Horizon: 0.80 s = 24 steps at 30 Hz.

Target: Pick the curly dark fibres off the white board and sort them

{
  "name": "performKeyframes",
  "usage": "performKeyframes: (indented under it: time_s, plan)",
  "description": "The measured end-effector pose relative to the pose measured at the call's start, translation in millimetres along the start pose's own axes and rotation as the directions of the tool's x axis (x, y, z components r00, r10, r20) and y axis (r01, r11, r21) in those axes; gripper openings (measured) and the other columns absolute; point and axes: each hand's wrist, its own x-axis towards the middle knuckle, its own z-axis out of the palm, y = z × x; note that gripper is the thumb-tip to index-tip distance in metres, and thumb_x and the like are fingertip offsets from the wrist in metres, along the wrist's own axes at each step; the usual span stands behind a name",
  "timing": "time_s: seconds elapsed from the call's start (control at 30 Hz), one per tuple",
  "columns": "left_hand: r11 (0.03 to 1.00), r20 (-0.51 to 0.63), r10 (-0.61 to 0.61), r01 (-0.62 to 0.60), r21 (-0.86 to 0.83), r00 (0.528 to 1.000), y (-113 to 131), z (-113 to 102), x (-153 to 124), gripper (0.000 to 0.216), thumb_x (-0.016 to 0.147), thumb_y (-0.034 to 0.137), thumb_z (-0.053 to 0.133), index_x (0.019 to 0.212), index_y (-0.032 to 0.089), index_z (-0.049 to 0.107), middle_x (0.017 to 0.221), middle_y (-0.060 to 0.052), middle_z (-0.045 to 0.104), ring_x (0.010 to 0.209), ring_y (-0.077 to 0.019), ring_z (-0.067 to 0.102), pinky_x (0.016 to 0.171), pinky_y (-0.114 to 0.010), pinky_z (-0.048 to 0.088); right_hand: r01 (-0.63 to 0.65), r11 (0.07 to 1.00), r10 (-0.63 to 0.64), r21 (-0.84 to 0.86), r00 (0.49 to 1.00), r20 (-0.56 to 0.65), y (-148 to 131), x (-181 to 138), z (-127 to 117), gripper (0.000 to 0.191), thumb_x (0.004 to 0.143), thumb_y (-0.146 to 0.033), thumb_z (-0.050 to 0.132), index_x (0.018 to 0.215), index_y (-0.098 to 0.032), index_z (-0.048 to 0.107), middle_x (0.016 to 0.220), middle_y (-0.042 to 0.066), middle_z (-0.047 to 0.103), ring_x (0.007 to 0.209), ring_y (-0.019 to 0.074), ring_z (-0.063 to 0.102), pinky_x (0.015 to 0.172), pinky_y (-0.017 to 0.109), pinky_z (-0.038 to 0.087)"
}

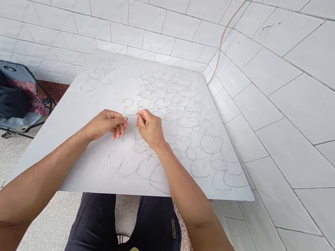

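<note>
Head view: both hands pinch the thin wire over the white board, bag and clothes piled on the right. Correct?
No: the head view shows the bag and clothes on the left. The left hand and right hand do pinch the thin wire over the white board.

Showing just one piece of lettering: a small yellow print [173,228] on the dark trousers [150,240], sitting on the right thigh near the bottom of the view. Running sideways down the cloth, so standing on end from this camera. Looking like four block capitals, possibly NIKE (too small and too turned for a sure reading). Also showing a small round emblem [10,69] on the grey bag [24,74] at far left, blurring beyond reading. Showing a faint grey mark [266,29] on one wall tile [278,37] at upper right, not resolving into letters.
</note>
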Motion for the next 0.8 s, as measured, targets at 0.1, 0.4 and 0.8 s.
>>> performKeyframes:
  time_s: [0.1, 0.4, 0.8]
  plan:
    - [1.0, -0.066, 0.027, -0.026, 0.012, 0.997, 1.7, 1.5, -0.4, 0.033, 0.092, 0.044, 0.074, 0.076, 0.015, 0.075, 0.066, -0.007, 0.068, 0.051, -0.0152, 0.061, 0.044, -0.028, 0.048, -0.031, 0.999, 0.032, -0.038, 0.999, 0.021, -4.2, -2.2, -0.2, 0.02, 0.103, -0.028, 0.048, 0.084, -0.024, 0.052, 0.072, -0.001, 0.058, 0.06, 0.012, 0.05, 0.052, 0.025, 0.035]
    - [0.993, -0.086, -0.065, 0.073, 0.093, 0.994, 1.4, 5.6, 0.2, 0.031, 0.093, 0.039, 0.067, 0.071, 0.017, 0.071, 0.063, -0.006, 0.065, 0.049, -0.0154, 0.059, 0.047, -0.029, 0.049, -0.095, 0.994, 0.097, -0.048, 0.995, 0.036, -7.9, 0.5, -3.5, 0.018, 0.102, -0.034, 0.051, 0.088, -0.025, 0.055, 0.072, 0.0, 0.056, 0.074, 0.0169, 0.061, 0.059, 0.025, 0.041]
    - [0.991, -0.1, -0.037, 0.049, 0.122, 0.994, -1.6, 4.2, 1.0, 0.033, 0.092, 0.042, 0.066, 0.069, 0.018, 0.07, 0.063, -0.007, 0.065, 0.05, -0.0161, 0.06, 0.048, -0.029, 0.05, -0.283, 0.939, 0.27, 0.196, 0.958, 0.094, -6.9, 4.8, 0.0, 0.019, 0.098, -0.039, 0.059, 0.09, -0.023, 0.065, 0.085, 0.002, 0.074, 0.065, 0.014, 0.063, 0.047, 0.023, 0.045]
